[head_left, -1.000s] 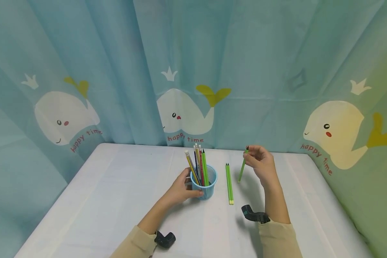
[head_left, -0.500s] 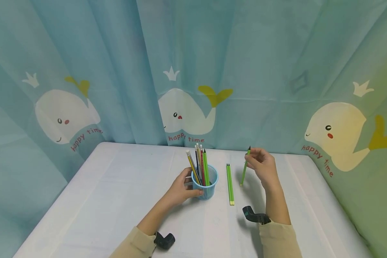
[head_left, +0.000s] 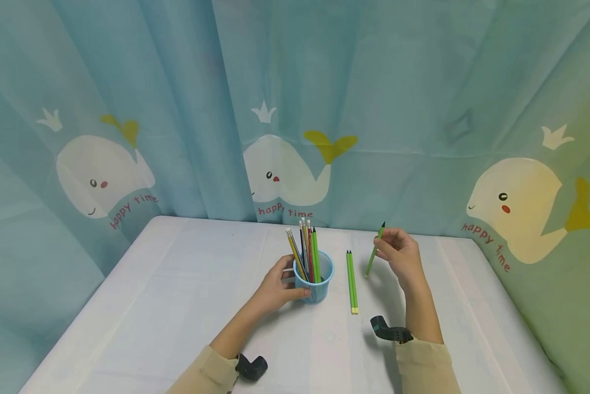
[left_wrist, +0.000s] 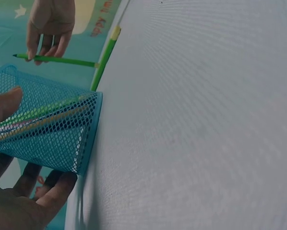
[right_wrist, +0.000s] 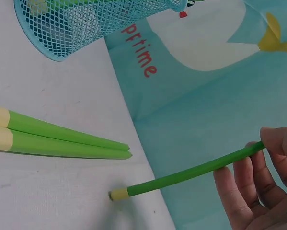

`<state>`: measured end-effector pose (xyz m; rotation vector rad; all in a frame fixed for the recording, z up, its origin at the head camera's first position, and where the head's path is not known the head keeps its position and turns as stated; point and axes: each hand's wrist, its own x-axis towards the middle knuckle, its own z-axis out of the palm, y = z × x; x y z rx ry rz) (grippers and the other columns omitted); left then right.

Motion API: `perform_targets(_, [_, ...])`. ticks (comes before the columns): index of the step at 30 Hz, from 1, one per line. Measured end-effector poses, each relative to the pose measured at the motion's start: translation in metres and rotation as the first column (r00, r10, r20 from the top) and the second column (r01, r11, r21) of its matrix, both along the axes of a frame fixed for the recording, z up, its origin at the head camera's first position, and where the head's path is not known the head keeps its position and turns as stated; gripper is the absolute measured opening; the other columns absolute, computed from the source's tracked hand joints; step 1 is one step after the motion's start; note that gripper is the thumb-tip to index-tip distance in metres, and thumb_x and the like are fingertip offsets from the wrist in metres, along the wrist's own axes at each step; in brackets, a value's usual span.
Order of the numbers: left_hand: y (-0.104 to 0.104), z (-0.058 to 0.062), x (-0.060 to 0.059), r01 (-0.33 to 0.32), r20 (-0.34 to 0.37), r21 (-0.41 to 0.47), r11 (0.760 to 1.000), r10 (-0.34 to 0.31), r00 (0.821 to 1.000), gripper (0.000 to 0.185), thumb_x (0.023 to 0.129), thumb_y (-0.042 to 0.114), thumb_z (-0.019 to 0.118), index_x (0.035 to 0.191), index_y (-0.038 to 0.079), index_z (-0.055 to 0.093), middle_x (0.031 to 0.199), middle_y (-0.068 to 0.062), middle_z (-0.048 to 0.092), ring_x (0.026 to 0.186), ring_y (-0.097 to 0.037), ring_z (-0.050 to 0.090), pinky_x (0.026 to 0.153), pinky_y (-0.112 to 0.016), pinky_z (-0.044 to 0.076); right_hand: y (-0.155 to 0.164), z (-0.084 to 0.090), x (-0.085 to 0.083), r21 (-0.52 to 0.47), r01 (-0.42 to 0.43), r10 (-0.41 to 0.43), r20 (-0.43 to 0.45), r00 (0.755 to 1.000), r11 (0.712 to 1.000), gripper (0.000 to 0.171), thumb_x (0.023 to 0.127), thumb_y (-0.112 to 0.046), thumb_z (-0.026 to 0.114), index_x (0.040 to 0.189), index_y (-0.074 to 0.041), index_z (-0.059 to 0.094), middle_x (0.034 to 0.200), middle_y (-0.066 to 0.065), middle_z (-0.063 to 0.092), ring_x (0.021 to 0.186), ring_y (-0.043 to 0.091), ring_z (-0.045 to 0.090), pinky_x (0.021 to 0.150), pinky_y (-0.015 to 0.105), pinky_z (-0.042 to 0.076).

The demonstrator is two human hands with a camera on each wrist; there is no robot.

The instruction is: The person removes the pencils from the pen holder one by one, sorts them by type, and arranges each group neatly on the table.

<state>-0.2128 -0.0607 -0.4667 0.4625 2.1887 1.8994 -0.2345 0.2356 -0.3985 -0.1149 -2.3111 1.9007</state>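
Observation:
In the head view, my left hand grips a light-blue mesh pen cup from its left side, thumb across the front. Several pencils stand in the cup, two of them green and others yellow, dark and red. My right hand pinches a green pencil near its black point. The held pencil slants, point up, with its pale-yellow end low and apart from the cup. Two more green pencils lie side by side on the table between the cup and my right hand.
The table wears a white cloth. A teal curtain with printed whales hangs along its back edge. Black wrist cameras sit on both forearms.
The pencil in my right hand has tilted more, and more of its black point shows above the fingers. My left hand keeps its grip on the cup. The head view has shifted slightly.

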Motion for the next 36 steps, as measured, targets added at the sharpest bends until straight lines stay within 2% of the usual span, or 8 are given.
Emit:
perform_targets(5, [-0.001,-0.001,-0.001,0.007,0.001,-0.002,1.0,-0.007,1.0,0.082,0.08,0.006,0.081,0.148,0.004,0.036,0.141,-0.023,0.048,0.129,-0.042,0.052,0.101,-0.045,0.053,0.0,-0.001,-0.001,-0.018,0.004,-0.004,-0.009,1.0,1.0,0.032,0.096,-0.007,0.063,0.122,0.009,0.053,0.101,0.0,0.061,0.093,0.006,0.063,0.085,0.029,0.06])
perform_targets(11, [-0.001,0.0,-0.001,-0.005,0.008,0.0,1.0,0.005,1.0,0.082,0.08,0.006,0.081,0.148,0.003,0.037,0.141,-0.024,0.048,0.13,-0.044,0.051,0.102,-0.046,0.052,0.007,-0.02,-0.015,0.005,-0.013,0.013,0.018,1.0,1.0,0.037,0.097,-0.013,0.065,0.128,0.003,0.053,0.104,0.002,0.061,0.092,0.007,0.065,0.082,0.03,0.061])
perform_targets(16, [-0.001,-0.001,-0.001,-0.002,0.002,-0.014,1.0,0.002,1.0,0.082,0.08,0.007,0.081,0.148,0.003,0.036,0.142,-0.023,0.048,0.13,-0.043,0.051,0.102,-0.047,0.052,0.009,-0.03,-0.018,0.048,-0.037,0.034,0.053,0.998,0.998,0.042,0.096,-0.017,0.066,0.132,-0.001,0.052,0.104,0.005,0.06,0.091,0.01,0.063,0.078,0.028,0.061])
perform_targets(21, [-0.001,-0.001,-0.001,-0.005,0.012,-0.014,1.0,0.005,1.0,0.082,0.079,0.007,0.082,0.148,0.005,0.037,0.142,-0.022,0.048,0.131,-0.042,0.051,0.102,-0.046,0.052,0.008,-0.035,-0.019,0.058,-0.08,0.075,0.08,0.994,0.995,0.042,0.095,-0.013,0.065,0.133,-0.001,0.051,0.099,0.003,0.062,0.09,0.016,0.065,0.075,0.031,0.062])
perform_targets(25, [-0.001,-0.001,-0.002,-0.003,0.012,-0.011,1.0,0.003,1.0,0.082,0.079,0.007,0.082,0.148,0.005,0.037,0.142,-0.023,0.048,0.13,-0.042,0.052,0.102,-0.047,0.052,0.007,-0.042,-0.022,0.073,-0.105,0.098,0.096,0.991,0.992,0.043,0.093,-0.01,0.064,0.132,0.002,0.051,0.097,0.005,0.064,0.084,0.016,0.066,0.072,0.034,0.062])
perform_targets(36, [-0.001,-0.002,-0.002,-0.009,0.018,-0.018,1.0,0.009,1.0,0.082,0.079,0.008,0.082,0.148,0.005,0.038,0.143,-0.022,0.048,0.13,-0.042,0.051,0.103,-0.047,0.051,0.004,-0.059,-0.027,0.118,-0.105,0.081,0.191,0.978,0.987,0.043,0.093,-0.011,0.065,0.133,0.002,0.054,0.104,0.015,0.063,0.081,0.016,0.064,0.068,0.029,0.061])
